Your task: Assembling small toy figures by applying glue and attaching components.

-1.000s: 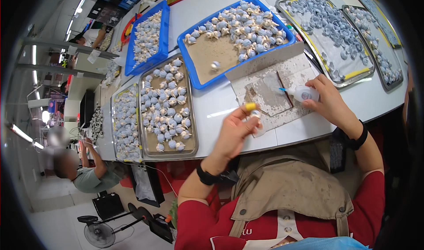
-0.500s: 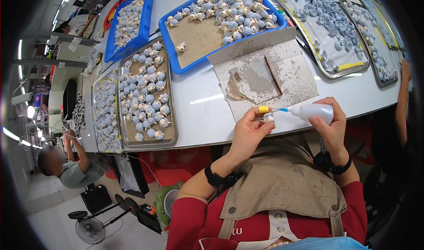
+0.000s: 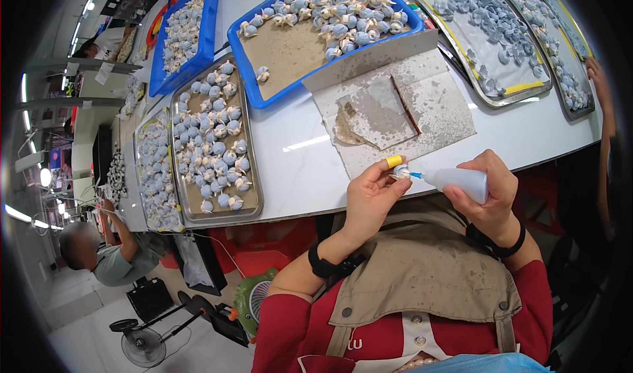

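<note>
My left hand (image 3: 370, 198) pinches a small blue-and-cream figurine (image 3: 401, 171) between thumb and fingers, with yellow tape (image 3: 393, 161) wrapped round one finger. My right hand (image 3: 498, 198) is closed around a translucent white squeeze bottle (image 3: 465, 183), tilted with its nozzle toward the left. The bottle's thin blue tip (image 3: 415, 174) is right at the figurine; whether it touches is too small to tell. Beyond my hands lies a stained piece of cardboard (image 3: 438, 103) with a thin brown stick (image 3: 405, 106) on it.
A blue tray (image 3: 277, 96) of similar figurines stands beyond the cardboard. To the left are a metal tray (image 3: 254, 201) of figurines and another blue bin (image 3: 208, 40). A metal tray (image 3: 511, 86) of blue-grey pieces sits at the right. Another person's arm (image 3: 601, 89) reaches in there.
My right hand has turned the bottle, so its nozzle end now sits lower and its tip has come closer to the figurine. My left hand keeps its pinch. The view has shifted slightly.
</note>
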A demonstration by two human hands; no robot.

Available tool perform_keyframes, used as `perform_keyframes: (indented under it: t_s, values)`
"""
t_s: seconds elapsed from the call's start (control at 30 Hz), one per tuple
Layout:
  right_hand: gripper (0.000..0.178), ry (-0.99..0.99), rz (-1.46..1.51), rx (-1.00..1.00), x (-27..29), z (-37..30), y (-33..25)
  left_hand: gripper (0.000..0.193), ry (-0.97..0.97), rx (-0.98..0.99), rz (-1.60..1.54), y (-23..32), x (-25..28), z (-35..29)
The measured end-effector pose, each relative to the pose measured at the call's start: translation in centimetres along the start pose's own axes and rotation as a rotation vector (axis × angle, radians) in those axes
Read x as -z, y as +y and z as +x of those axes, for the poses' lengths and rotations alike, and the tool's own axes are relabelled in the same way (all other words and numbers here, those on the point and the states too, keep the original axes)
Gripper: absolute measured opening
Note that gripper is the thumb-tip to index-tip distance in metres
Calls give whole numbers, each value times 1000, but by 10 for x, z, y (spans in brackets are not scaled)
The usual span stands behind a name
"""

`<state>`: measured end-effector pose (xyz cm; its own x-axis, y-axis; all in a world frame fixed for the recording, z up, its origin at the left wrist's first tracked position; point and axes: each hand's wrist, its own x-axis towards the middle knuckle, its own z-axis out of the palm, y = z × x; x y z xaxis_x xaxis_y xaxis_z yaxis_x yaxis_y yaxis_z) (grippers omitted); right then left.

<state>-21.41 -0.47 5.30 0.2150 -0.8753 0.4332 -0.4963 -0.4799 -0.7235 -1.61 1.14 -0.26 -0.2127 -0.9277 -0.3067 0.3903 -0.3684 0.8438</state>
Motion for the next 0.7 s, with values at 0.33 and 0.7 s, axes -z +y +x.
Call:
perform_keyframes:
  t_s: [0.33,0.7]
  values:
    - [27,24,-21,-12,-5,2,-1,36,-4,24,-1,2,2,-1]
    - [27,30,-12,-34,-5,2,6,37,15,50,22,4,1,-1]
